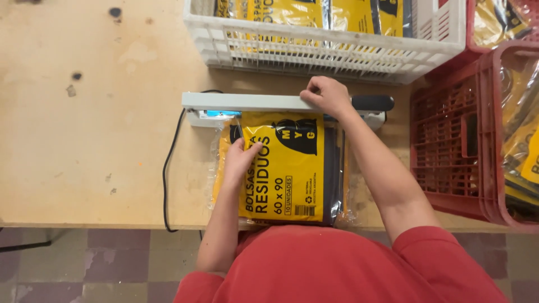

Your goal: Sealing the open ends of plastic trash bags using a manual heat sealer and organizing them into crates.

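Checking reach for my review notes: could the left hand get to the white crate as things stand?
Probably yes. The left hand rests flat on the yellow pack, and only the low sealer bar lies between it and the white crate, so it could pass over that.

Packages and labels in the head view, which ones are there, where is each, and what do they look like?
Yellow packet: flat clear-wrapped rectangle with black print, table front, under left hand.
Packets in white crate: yellow and black, top centre.
Packets in red crate: yellow, clear-wrapped, right edge.
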